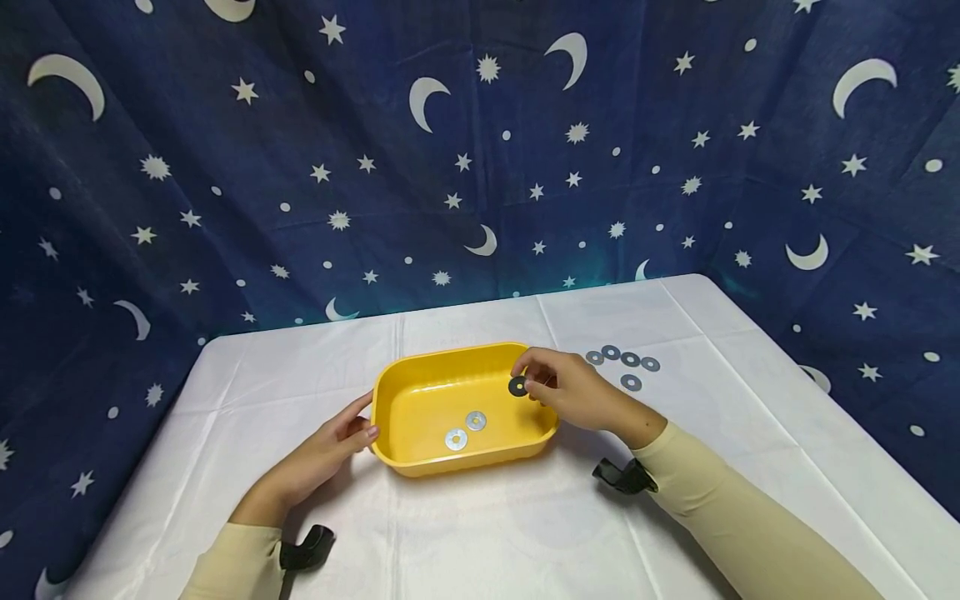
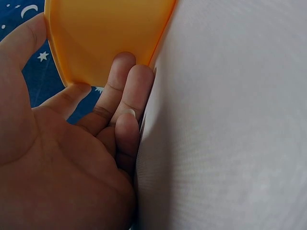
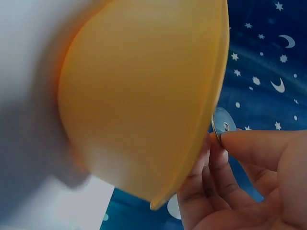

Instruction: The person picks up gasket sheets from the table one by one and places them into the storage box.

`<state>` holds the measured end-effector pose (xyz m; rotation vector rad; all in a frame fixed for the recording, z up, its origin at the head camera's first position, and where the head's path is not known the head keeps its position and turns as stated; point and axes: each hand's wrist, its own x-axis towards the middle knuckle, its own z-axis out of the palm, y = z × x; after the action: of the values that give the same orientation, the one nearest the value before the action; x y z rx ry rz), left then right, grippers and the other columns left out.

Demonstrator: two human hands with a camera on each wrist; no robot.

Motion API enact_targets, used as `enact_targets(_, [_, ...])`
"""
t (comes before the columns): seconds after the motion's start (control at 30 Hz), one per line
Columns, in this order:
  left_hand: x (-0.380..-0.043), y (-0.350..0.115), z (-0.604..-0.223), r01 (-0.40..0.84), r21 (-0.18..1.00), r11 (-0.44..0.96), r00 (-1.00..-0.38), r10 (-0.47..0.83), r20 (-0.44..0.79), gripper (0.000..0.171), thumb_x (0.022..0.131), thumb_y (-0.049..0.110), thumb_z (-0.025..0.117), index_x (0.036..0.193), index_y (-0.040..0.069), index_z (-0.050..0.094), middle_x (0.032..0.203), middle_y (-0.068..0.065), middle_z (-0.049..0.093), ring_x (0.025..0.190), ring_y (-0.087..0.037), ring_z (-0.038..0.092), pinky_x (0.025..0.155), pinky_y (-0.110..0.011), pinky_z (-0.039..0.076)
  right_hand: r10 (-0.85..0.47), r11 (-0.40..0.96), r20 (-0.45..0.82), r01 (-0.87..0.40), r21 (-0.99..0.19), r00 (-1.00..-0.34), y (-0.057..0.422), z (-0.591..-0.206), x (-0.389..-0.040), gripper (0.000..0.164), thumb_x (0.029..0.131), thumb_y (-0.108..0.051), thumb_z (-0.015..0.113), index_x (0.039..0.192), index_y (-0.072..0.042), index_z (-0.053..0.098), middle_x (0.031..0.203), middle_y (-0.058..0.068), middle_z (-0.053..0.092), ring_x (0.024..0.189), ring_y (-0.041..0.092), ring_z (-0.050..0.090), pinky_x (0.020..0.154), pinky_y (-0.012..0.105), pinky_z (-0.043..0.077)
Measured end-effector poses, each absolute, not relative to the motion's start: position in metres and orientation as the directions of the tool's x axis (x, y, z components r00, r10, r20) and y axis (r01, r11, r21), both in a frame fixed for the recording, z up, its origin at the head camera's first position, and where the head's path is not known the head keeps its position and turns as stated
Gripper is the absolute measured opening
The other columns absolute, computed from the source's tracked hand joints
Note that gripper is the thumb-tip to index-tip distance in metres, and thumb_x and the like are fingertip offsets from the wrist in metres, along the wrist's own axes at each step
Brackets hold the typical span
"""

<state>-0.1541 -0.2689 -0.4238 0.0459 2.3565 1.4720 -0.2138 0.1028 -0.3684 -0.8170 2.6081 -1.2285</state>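
A yellow plastic tray (image 1: 408,373) stands on the table with two silver flat washers, one washer (image 1: 476,421) a little behind the other washer (image 1: 456,439). At the tray's left end my left hand (image 1: 322,454) holds it, thumb at the rim; the left wrist view shows the fingertips (image 2: 123,64) against the outer wall. Over the right end of the tray, my right hand (image 1: 573,392) pinches another flat washer (image 1: 517,386) between thumb and fingers. That washer (image 3: 224,120) appears tilted beside the rim in the right wrist view.
Right of the tray, several grey washers (image 1: 631,359) lie loosely grouped on the white tablecloth (image 1: 465,533). Dark blue cloth (image 1: 390,92) with moons and stars hangs behind the table and along both sides. Each wrist carries a black strap mount (image 1: 307,548).
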Motion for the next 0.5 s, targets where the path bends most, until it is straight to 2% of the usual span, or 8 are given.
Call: enact_targets(0.5, [-0.154, -0.270, -0.423, -0.138, 0.892, 0.431, -0.934, 0.243, -0.262, 0.072, 0.102, 0.032, 0.057, 0.161, 0.018, 0.018, 0.115, -0.012, 0.058, 0.106, -0.020, 0.055, 0.113, -0.057, 0.031, -0.635, 0.488, 0.081, -0.480, -0.729, -0.769, 0.068, -0.377, -0.217, 0.015, 0.095, -0.001, 0.061, 0.106, -0.012, 0.065, 0.079, 0.000, 0.059, 0.071, 0.013, 0.053, 0.064, 0.022, 0.046])
